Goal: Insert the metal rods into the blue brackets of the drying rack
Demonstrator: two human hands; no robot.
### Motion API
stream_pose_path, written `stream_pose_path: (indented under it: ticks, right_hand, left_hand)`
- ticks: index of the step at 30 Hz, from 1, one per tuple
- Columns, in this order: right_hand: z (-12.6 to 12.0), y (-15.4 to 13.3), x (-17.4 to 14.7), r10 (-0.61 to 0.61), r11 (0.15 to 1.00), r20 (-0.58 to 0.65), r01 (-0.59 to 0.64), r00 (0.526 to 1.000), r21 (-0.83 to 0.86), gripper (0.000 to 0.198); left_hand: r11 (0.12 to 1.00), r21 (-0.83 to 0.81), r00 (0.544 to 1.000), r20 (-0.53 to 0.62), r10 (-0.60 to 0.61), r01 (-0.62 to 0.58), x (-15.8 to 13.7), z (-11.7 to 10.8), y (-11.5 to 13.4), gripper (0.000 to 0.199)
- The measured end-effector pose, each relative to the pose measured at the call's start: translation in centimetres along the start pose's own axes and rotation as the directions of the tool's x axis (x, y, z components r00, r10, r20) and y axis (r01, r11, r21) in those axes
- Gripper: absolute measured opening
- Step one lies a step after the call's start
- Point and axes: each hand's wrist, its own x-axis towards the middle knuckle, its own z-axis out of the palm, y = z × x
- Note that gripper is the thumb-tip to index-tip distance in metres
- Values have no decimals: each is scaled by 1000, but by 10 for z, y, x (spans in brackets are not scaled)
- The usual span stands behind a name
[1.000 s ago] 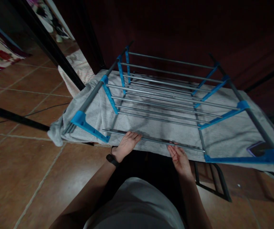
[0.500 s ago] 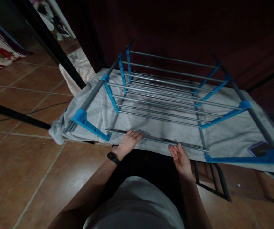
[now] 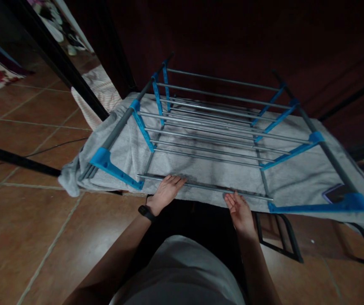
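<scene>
A loose grey metal rod [image 3: 201, 185] lies level along the front of a partly assembled rack with blue plastic brackets. My left hand [image 3: 166, 191], palm down, has its fingers closed over the rod left of its middle. Further right, my right hand [image 3: 239, 208] is turned palm up and pinches the rod with its fingertips. The rod's left end is close to the left blue bracket [image 3: 118, 170], and its right end lies above the right blue bracket [image 3: 321, 207]; neither end appears seated. Several crossbars [image 3: 216, 137] join the brackets further back.
A grey cloth [image 3: 121, 156] covers the surface under the rack. A phone [image 3: 334, 193] lies at the right, beside the bracket. Black metal posts [image 3: 74, 80] stand at the left, and a cable [image 3: 55, 146] crosses the tiled floor. Dark reddish panels [image 3: 216, 38] rise behind.
The view has shifted slightly, so the rack sits a little further left. Both hands keep nearly the same place on the rod.
</scene>
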Motion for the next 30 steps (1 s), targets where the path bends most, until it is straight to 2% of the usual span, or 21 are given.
stream_pose_path:
  ticks: [10, 19, 30]
  right_hand:
    - [-12, -2, 3, -11, 1000, -48, 10, 999, -18, 28]
    - [-3, -10, -7, -43, 999, 4, 43, 999, -3, 25]
    - [-3, -3, -10, -25, 999, -40, 26, 999, 23, 25]
  left_hand:
    - [993, -121, 998, -67, -1, -7, -2, -4, 3, 33]
    - [993, -111, 997, -71, 37, -45, -8, -8, 8, 33]
    - [992, -113, 995, -87, 50, -60, -14, -14, 10, 35]
